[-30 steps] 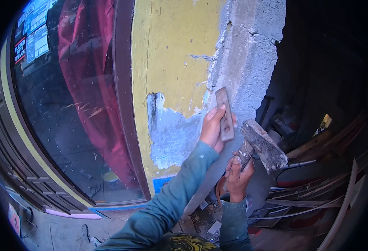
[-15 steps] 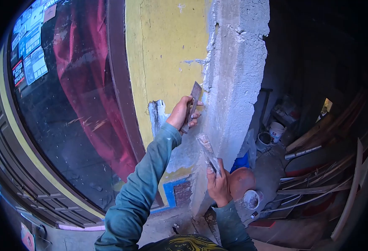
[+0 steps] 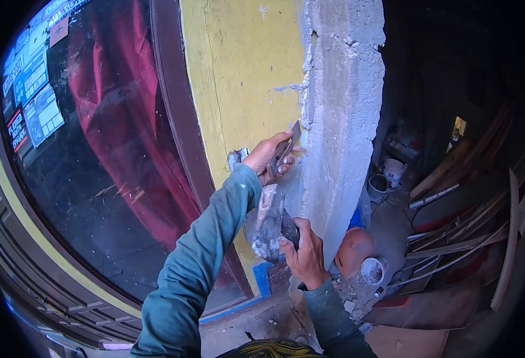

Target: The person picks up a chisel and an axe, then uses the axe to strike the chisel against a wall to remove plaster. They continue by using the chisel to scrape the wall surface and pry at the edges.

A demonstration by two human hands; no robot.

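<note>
Surface work on the wall seems underway, left hand gripping a flat-bladed tool, right hand a caked tool, calling for steady pressure.

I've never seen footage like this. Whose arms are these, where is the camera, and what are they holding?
There's no machine at work here: these are a person's own two bare hands, seen from a camera worn on the head, looking forward and down. That's why the sleeves reach in from below.

The left hand grips a thin, flat tool in front of a yellow wall, near its rough concrete edge. The right hand holds a chunky, crusted tool; I can't tell exactly what kind.

To the left, a red curtain shows through glass. On the floor to the right are a white bucket and long boards.
</note>
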